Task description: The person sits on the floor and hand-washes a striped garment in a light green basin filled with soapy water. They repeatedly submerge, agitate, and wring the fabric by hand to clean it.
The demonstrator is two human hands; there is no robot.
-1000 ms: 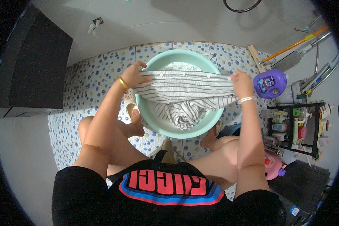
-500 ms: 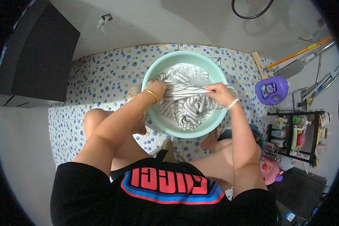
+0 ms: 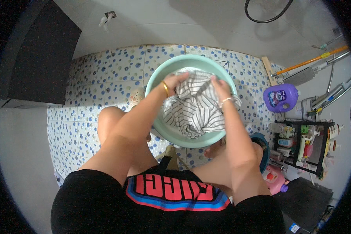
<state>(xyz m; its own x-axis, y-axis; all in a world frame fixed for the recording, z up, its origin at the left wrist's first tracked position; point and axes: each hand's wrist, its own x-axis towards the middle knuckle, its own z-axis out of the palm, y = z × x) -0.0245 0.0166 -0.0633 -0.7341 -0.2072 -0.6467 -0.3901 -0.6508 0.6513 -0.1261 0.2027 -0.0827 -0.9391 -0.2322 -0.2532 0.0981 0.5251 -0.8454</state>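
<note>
A white garment with dark stripes [image 3: 193, 111] lies bunched and wet in a mint-green basin [image 3: 188, 142]. White suds show along the basin's left and far inside. My left hand [image 3: 176, 82], with a gold bangle at the wrist, grips the cloth at the far left of the bunch. Across from it, my right hand [image 3: 221, 89] pinches the cloth at the far right, a pale bracelet on that wrist. A stretch of striped fabric spans the gap between my hands. Motion slightly blurs the fingers of both.
Spotted tiles [image 3: 93, 97] cover the floor. A purple detergent jug [image 3: 280, 97] stands to the right, beside a long-handled tool with an orange pole [image 3: 312, 60]. Nearer are a black rack [image 3: 319, 156] of bottles and a pink jug [image 3: 275, 180]. A dark cabinet [image 3: 43, 54] fills the left.
Both hands have shifted toward the far side of the basin and closer together. The strip once stretched level between them is now gathered, with more striped cloth spread below it.
</note>
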